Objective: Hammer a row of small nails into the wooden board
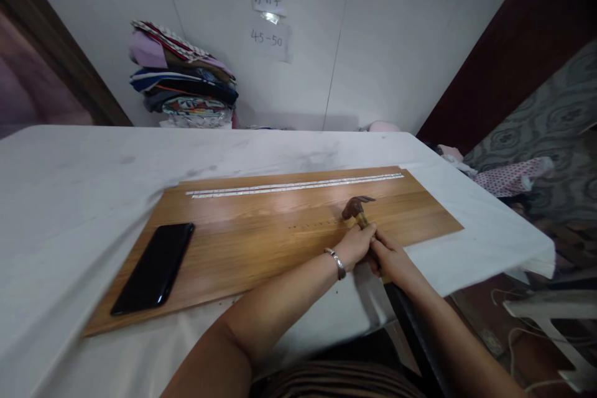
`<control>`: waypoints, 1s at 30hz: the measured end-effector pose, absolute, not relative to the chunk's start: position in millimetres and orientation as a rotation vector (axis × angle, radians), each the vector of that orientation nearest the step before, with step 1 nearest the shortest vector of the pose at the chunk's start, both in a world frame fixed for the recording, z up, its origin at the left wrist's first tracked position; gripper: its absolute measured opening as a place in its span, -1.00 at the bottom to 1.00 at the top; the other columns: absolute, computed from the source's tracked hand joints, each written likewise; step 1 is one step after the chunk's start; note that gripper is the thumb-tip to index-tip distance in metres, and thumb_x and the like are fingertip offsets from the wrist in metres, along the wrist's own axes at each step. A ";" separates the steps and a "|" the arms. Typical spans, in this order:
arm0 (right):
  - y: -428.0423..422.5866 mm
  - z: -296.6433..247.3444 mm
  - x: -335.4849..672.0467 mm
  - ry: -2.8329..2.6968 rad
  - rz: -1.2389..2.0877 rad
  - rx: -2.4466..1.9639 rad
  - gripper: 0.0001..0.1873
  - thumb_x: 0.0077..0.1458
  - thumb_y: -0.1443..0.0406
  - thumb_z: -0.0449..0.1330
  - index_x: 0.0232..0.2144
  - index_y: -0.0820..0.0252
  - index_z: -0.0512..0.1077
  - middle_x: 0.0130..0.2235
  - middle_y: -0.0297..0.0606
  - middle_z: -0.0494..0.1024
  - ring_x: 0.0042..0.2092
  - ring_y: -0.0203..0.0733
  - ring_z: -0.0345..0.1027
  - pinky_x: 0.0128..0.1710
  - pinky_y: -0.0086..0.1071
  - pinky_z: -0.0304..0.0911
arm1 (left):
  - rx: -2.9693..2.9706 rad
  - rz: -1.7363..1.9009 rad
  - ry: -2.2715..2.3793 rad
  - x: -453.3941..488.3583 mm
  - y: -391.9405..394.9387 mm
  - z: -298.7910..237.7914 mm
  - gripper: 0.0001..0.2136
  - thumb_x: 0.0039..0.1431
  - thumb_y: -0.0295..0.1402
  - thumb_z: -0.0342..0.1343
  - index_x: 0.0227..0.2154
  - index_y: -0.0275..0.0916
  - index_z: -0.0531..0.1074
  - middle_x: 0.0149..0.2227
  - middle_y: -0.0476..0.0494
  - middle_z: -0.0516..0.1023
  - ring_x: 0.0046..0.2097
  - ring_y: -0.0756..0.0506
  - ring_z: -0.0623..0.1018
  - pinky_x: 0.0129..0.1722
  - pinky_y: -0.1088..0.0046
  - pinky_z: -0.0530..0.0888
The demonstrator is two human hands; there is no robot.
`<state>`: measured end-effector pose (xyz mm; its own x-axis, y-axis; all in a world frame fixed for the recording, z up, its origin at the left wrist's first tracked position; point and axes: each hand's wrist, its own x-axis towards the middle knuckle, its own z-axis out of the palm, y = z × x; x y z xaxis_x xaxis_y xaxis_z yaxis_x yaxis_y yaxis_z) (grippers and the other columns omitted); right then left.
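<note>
With left grip [357,244] and right grip [390,258] closed around the handle of the hammer [355,206], holds its head at the right half of the wooden board [224,261], beside a row of small dark marks [308,226]. Shows, on the board's left end, a black phone [153,268]; along its far edge, two white strips [219,194]; beneath it, the white-covered bench [140,149].

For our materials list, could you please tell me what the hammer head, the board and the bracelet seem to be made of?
Hammer head: metal, probably steel, dull and perhaps rusted, judging by its reddish-brown surface.
Board: wood or wood-effect laminate, smooth with a slight sheen; grain streaks show, but either fits.
Bracelet: likely silver-coloured metal, polished, from its bright highlights.
</note>
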<state>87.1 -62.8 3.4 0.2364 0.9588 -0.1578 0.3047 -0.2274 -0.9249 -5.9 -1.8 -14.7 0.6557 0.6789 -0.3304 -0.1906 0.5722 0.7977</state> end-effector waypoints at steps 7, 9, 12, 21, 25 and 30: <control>-63.0 2.4 87.5 -1.180 1.012 -1.678 -0.68 0.09 0.08 0.09 -0.26 0.19 0.42 -0.67 -0.48 0.29 -0.67 -0.31 0.16 -0.68 -0.44 0.08 | 0.855 0.550 0.726 -6.2 -3.0 -9.4 -0.83 0.28 -0.24 0.02 -0.33 -0.23 0.24 -0.54 0.01 0.41 -0.63 0.02 0.42 -0.63 0.52 0.40; -63.0 1.9 87.5 -1.172 1.032 -1.677 -0.66 0.09 0.06 0.09 -0.26 0.19 0.42 -0.68 -0.50 0.28 -0.68 -0.32 0.14 -0.69 -0.45 0.07 | 0.858 0.545 0.735 -6.0 -2.4 -9.6 -0.83 0.28 -0.24 0.02 -0.32 -0.24 0.25 -0.54 0.00 0.42 -0.63 0.01 0.42 -0.64 0.52 0.39; -63.4 3.0 86.7 -1.159 1.025 -1.684 -0.63 0.08 0.05 0.09 -0.23 0.19 0.41 -0.69 -0.51 0.27 -0.68 -0.32 0.13 -0.69 -0.45 0.07 | 0.861 0.520 0.717 -6.1 -2.1 -9.4 -0.83 0.29 -0.23 -0.01 -0.28 -0.23 0.24 -0.55 0.00 0.42 -0.64 -0.02 0.42 -0.66 0.47 0.39; -64.0 3.7 86.3 -1.182 1.001 -1.682 -0.68 0.10 0.10 0.07 -0.23 0.19 0.43 -0.67 -0.49 0.28 -0.66 -0.30 0.15 -0.66 -0.44 0.07 | 0.834 0.491 0.737 -6.9 -3.4 -3.0 -0.86 0.32 -0.26 -0.07 -0.26 -0.23 0.21 -0.59 0.08 0.35 -0.67 -0.02 0.41 -0.67 0.46 0.40; -64.4 3.6 87.0 -1.197 0.974 -1.700 -0.68 0.12 0.11 0.06 -0.23 0.18 0.44 -0.65 -0.45 0.31 -0.62 -0.28 0.18 -0.62 -0.43 0.12 | 0.850 0.520 0.750 -6.5 -3.3 -2.6 -0.86 0.31 -0.27 -0.03 -0.31 -0.22 0.20 -0.58 0.08 0.34 -0.67 0.01 0.41 -0.68 0.50 0.39; -65.4 4.0 87.6 -1.197 1.001 -1.708 -0.66 0.14 0.10 0.05 -0.19 0.18 0.45 -0.66 -0.46 0.30 -0.64 -0.28 0.16 -0.64 -0.43 0.11 | 0.874 0.503 0.758 -7.1 -4.3 0.8 -0.87 0.33 -0.30 -0.08 -0.33 -0.22 0.18 -0.57 0.05 0.35 -0.66 0.00 0.40 -0.68 0.49 0.39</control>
<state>87.6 -65.4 4.0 0.2374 0.9590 -0.1545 0.3216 -0.2276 -0.9191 -7.1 -4.3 0.8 0.6383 0.6695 -0.3798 -0.0907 0.5554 0.8266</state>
